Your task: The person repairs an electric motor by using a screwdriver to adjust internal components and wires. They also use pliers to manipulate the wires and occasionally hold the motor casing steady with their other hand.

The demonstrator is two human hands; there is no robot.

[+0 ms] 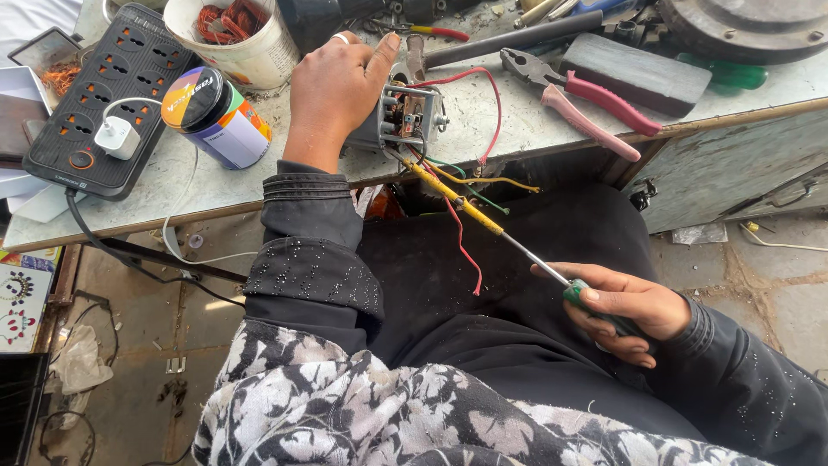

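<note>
Left hand [338, 91] lies palm-down over a small electrical switch unit [404, 116], fingers curled around its left side and thumb stretched along the top, clasping it against the near edge of the workbench [483, 112]. Right hand [625, 311] is clenched around the green handle of a long screwdriver [509, 239], down near the lap and well to the right of the unit. Screwdriver shaft runs diagonally up and left; its yellow-sleeved tip end meets the underside of the unit, just below the left hand. Exact contact point of the tip is hidden among the wires.

Loose wires [461, 233], red, yellow and green, hang from the unit over the bench edge; one red lead loops up across the bench top.

On the bench: pink-handled pliers [586, 103] right of the unit, a dark rectangular block [636, 73] beyond them, a cylindrical can [216, 116] left of the left hand, a white tub [237, 39] with copper wire at the far side, and a black power strip [103, 99] with a white plug at far left.
</note>
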